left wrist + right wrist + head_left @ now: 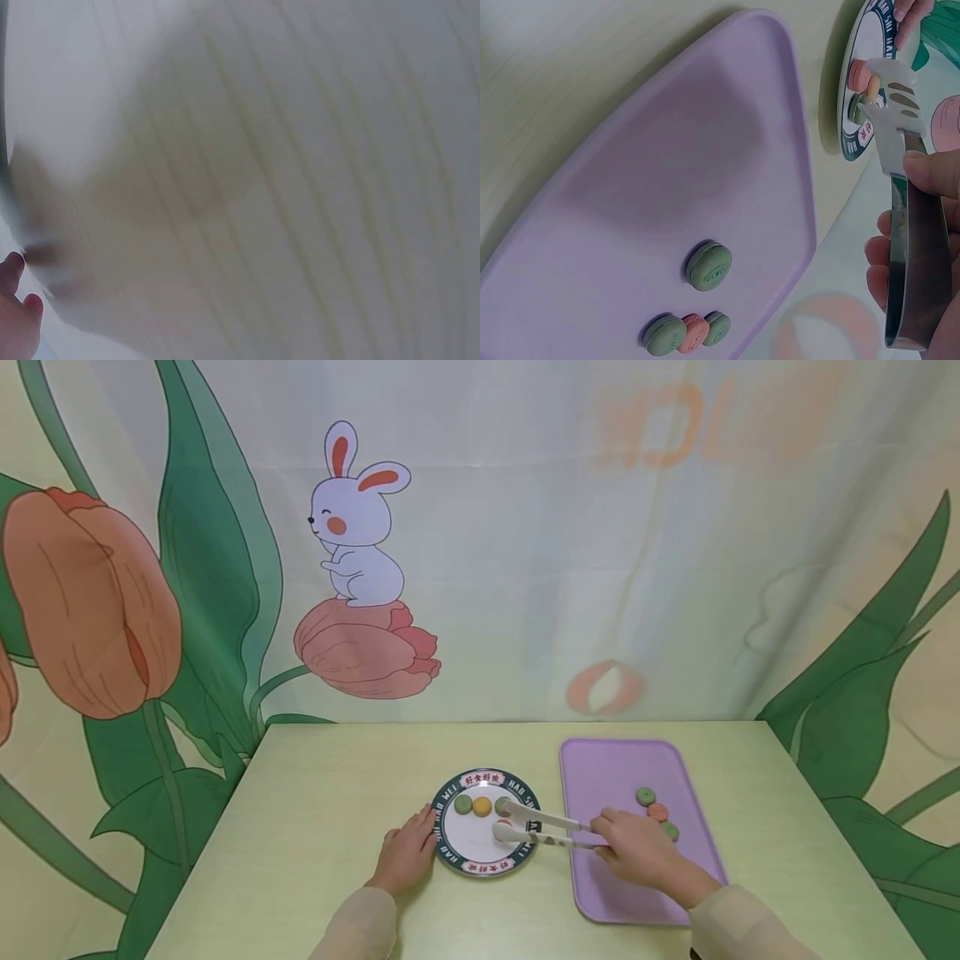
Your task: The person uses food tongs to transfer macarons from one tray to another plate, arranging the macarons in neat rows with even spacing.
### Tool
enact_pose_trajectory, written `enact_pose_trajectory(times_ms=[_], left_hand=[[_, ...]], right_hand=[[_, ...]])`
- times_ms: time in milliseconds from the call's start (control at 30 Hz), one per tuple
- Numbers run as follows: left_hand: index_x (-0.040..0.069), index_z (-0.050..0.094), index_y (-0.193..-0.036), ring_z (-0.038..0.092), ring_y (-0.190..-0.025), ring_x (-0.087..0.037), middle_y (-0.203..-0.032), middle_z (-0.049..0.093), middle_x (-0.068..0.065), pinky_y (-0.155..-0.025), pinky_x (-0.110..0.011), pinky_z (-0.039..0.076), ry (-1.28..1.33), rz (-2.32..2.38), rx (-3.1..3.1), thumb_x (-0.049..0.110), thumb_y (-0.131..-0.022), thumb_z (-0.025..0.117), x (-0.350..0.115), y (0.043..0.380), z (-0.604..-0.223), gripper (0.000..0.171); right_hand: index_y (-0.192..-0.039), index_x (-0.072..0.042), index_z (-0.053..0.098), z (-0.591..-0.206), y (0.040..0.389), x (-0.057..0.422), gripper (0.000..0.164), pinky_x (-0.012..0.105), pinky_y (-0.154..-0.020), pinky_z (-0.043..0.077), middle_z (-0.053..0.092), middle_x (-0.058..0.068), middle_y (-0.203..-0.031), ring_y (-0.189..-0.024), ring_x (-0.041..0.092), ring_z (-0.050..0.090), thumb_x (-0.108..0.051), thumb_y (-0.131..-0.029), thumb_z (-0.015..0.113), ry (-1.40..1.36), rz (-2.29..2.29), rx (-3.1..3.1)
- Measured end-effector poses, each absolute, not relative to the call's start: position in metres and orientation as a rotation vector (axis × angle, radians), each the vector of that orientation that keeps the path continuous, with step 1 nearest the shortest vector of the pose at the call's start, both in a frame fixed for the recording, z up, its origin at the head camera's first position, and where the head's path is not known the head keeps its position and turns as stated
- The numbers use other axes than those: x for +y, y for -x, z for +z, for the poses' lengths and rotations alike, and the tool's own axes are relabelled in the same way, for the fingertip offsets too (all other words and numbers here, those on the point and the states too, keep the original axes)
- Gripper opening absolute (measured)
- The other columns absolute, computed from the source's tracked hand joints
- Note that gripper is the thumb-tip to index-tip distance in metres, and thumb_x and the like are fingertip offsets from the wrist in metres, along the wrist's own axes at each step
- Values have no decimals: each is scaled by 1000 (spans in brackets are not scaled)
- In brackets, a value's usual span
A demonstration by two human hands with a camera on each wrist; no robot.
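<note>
My right hand (637, 847) grips a pair of tongs (911, 247) with metal handles and white slotted tips. Their tips stand apart over the round plate (452, 853), which has a dark patterned rim. A pink macaron (859, 75) lies on the plate at the tips and is mostly hidden in the head view. Also on the plate are a yellow macaron (482, 807), a green macaron (463, 804) to its left, and another green one by the upper tip. My left hand (408, 850) rests against the plate's left rim, fingers extended.
A purple tray (611, 893) lies right of the plate, under my right hand. On it are several macarons, among them a pink macaron (694, 333) between green ones and a separate green macaron (709, 265). A printed curtain (510, 568) hangs behind the pale table (315, 827).
</note>
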State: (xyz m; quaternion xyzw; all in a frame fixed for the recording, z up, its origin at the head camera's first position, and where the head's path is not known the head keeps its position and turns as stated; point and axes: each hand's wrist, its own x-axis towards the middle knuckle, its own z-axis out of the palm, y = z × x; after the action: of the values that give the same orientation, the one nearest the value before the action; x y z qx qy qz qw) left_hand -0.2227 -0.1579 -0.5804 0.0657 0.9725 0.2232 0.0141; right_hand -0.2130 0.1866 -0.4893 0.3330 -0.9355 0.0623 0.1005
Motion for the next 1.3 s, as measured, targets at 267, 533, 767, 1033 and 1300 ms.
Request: enact_pose_trajectory(times_ms=[267,533,767,1033,1300], left_hand=[[5,41,-132,36,-127,-30,-140,37,-10,-96,-50,30,-201,678,3039,25,-91,43,-159,223,-583,45],[4,41,-131,36,-127,-30,-140,37,-11,-96,-51,30,-199,684,3033,24,-91,43,-160,222,-581,45],[4,41,-132,36,-127,-30,-140,36,-10,-96,-51,29,-205,675,3034,24,-91,43,-159,223,-582,45],[4,41,-132,36,-127,-29,-140,37,-10,-96,-50,30,-210,671,3040,24,-91,43,-159,224,-583,45],[4,42,-131,37,-127,-29,-140,37,-10,-95,-51,30,-217,686,3038,24,-91,44,-158,223,-581,45]], right_hand=[[-80,-15,57,-489,214,192,17,15,-45,32,55,-6,-74,-57,5,46,-19,-69,70,-982,166,-2766],[-80,-16,59,-482,217,198,19,19,-46,32,55,-7,-72,-57,4,45,-21,-67,72,-972,90,-2730],[-78,-14,56,-479,218,204,20,22,-47,37,54,-7,-71,-55,5,42,-21,-67,72,-958,99,-2744],[-77,-15,55,-477,216,211,19,21,-47,35,51,-8,-71,-55,6,42,-20,-68,71,-920,140,-2799],[-78,-15,55,-478,215,222,18,18,-46,34,53,-6,-73,-57,4,42,-19,-69,71,-901,153,-2815]])
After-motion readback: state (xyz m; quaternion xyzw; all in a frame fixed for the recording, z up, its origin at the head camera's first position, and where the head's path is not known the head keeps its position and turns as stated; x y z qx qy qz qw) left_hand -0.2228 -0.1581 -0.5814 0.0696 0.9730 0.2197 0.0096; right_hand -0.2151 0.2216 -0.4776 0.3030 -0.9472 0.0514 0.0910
